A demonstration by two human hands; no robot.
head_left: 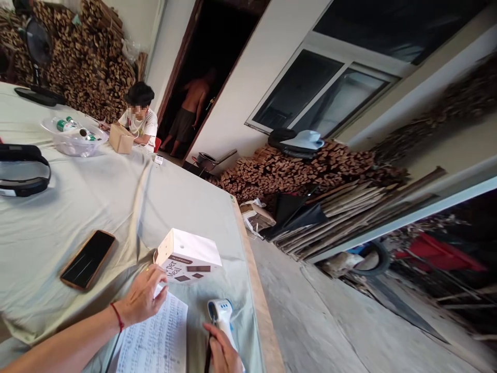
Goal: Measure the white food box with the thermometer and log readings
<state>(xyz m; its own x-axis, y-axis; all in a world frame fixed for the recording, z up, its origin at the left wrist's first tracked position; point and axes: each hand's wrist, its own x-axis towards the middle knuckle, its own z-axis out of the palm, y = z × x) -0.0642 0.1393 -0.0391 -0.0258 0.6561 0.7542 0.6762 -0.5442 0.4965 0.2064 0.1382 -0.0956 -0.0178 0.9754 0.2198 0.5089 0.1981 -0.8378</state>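
My left hand (144, 294), with a red cord at the wrist, reaches over the top of a handwritten paper sheet (159, 334). Its fingers are loosely bent with the thumb apart, and the fingertips are at the lower left corner of a white and brown printed box (196, 248); whether they press on it I cannot tell. At the bottom edge, my right hand (224, 352) is closed around a dark pen (208, 355), partly cut off by the frame. Just beyond that hand lies a white and blue handheld infrared thermometer (222, 313), its handle partly hidden.
A phone (88, 259) lies on the cloth-covered table (104, 191). Farther back are a headset (25, 171), a clear plastic basin (77, 145) of bottles and a cardboard box (121, 139) by a seated person (142, 122). The table's wooden edge (258, 290) runs along the right. Another person (190, 109) stands in the doorway.
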